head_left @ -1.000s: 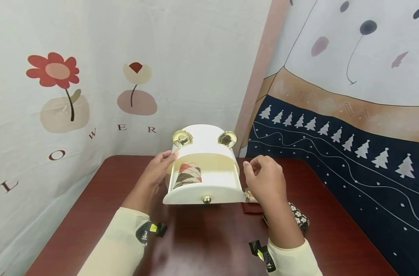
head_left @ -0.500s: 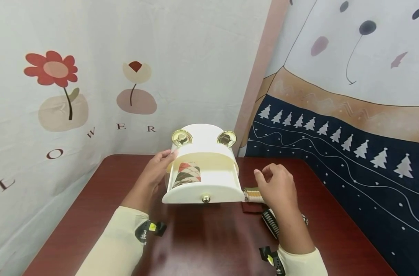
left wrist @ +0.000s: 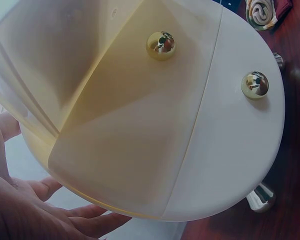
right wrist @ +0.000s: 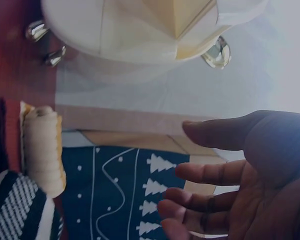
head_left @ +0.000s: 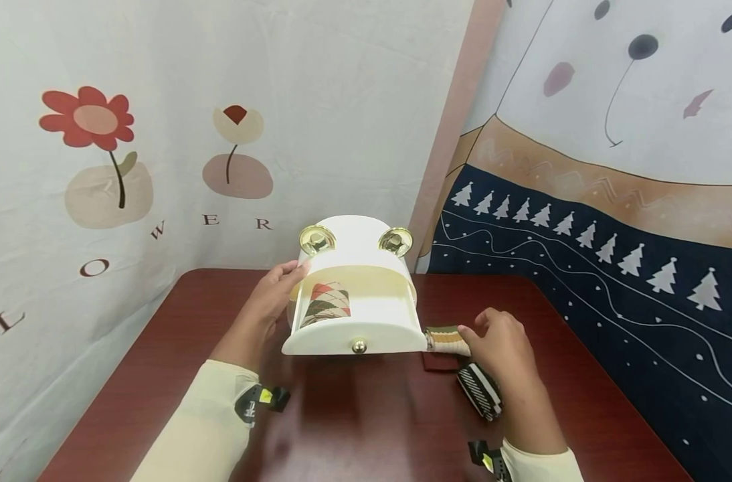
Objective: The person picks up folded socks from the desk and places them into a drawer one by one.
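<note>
A white box shaped like an alarm clock (head_left: 356, 248), with gold bell-like ornaments, stands on the table. Its upper drawer (head_left: 324, 338) is pulled out, with a rolled argyle sock (head_left: 328, 304) lying at its left side. My left hand (head_left: 271, 294) rests against the box's left side; the left wrist view shows its fingers (left wrist: 92, 220) spread along the rounded edge. My right hand (head_left: 503, 345) hovers beside a rolled cream, mustard and green knit sock (head_left: 447, 340), right of the drawer. In the right wrist view, that hand's fingers (right wrist: 205, 173) are loosely extended and hold nothing.
A rolled black-and-white patterned sock (head_left: 479, 391) lies nearer the front, below the right hand. A dark red folded fabric piece (head_left: 441, 362) sits by the knit roll. The dark red tabletop (head_left: 342, 428) meets printed cloth hangings (head_left: 354, 134) behind.
My right hand has moved from beside the drawer rightward and down to the knit sock roll, uncovering the roll and the black-and-white sock. The left hand and box stay put.
</note>
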The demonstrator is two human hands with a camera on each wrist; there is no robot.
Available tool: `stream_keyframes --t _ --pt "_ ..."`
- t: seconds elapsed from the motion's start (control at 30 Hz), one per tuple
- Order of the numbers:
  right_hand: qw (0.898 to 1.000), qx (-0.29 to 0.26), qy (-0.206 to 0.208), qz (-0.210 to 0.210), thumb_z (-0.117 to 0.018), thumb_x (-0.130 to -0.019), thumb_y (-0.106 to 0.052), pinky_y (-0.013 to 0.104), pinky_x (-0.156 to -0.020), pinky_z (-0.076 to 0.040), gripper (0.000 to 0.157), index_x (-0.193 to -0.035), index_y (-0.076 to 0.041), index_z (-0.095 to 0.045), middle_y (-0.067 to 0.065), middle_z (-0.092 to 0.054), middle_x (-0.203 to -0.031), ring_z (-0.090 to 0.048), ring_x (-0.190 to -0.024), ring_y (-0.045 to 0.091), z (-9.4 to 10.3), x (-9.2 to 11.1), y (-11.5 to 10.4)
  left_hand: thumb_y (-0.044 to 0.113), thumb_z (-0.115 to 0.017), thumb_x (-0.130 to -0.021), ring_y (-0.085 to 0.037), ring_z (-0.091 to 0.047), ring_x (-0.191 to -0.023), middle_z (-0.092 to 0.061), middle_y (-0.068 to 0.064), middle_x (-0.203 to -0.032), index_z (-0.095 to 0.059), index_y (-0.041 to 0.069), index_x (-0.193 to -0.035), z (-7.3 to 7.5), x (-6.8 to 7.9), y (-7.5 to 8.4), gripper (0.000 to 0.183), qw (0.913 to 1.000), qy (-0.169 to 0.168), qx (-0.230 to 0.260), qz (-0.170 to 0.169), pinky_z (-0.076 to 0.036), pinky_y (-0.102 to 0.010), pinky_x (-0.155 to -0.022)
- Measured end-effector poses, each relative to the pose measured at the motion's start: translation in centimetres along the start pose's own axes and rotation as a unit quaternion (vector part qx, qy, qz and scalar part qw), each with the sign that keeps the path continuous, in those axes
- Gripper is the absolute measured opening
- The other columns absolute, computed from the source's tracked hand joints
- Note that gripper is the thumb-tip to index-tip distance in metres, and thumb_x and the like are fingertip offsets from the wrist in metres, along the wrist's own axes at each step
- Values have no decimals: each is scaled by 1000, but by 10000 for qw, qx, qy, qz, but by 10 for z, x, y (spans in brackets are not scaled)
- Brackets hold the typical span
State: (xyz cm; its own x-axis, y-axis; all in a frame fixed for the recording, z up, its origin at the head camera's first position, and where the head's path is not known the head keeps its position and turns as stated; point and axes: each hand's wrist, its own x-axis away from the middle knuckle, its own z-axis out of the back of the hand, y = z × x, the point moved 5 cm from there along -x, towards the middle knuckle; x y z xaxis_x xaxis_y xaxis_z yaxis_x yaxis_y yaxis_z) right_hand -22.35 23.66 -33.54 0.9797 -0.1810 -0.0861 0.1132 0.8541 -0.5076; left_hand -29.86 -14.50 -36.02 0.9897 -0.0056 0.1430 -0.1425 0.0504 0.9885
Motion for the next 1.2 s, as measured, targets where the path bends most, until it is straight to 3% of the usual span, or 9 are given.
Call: stream_keyframes --t 0.2,0.7,0.97,1.03,1.1,1.2 --pt "9992 120 -311 -218 -81 -97 -26 41 -69 -48 29 -94 -5 -62 13 -61 -88 -57 -84 29 -6 -1 16 56 -59 -110 -10 -70 -105 -56 -18 -158 -27 12 -173 0 1 2 83 10000 29 -4 -23 -60 -21 -86" --pt "9939 355 -976 -366 -88 -91 -25 38 -67 -44 37 -89 -8 -56 11 -56 -85 -55 -79 28 -23 -6 45 55 -59 -110 -8 -70 -104 -57 -18 -156 -29 11 -172 2 0 2 82 10000 6 -8 -56 -60 -21 -85" --pt "9896 513 -1293 -364 -89 -89 -21 43 -70 -50 36 -93 -4 -58 15 -60 -90 -57 -82 30 -38 -10 56 54 -58 -111 -7 -70 -102 -52 -18 -160 -27 11 -173 1 0 1 81 10000 -36 13 -37 -60 -21 -85" --pt "9891 585 -1313 -307 -90 -87 -19 44 -71 -51 37 -92 -4 -57 15 -60 -90 -57 -82 30 -41 -10 58 54 -58 -111 -11 -70 -108 -52 -18 -160 -28 11 -172 1 0 1 81 10000 -32 -49 -39 -60 -25 -91" --pt "9892 619 -1313 -222 -91 -86 -16 44 -73 -51 37 -90 -3 -57 15 -59 -89 -56 -82 31 -43 -11 58 56 -58 -110 -19 -69 -121 -51 -17 -162 -27 12 -173 2 0 1 83 9999 -21 -164 -18 -58 -33 -105" --pt "9891 681 -1299 -88 -92 -84 -11 44 -74 -52 37 -89 -4 -56 15 -59 -89 -56 -83 31 -44 -12 58 59 -58 -109 -29 -58 -143 -49 -16 -166 -26 15 -174 4 1 -1 85 9995 11 -296 57 -44 -51 -125"
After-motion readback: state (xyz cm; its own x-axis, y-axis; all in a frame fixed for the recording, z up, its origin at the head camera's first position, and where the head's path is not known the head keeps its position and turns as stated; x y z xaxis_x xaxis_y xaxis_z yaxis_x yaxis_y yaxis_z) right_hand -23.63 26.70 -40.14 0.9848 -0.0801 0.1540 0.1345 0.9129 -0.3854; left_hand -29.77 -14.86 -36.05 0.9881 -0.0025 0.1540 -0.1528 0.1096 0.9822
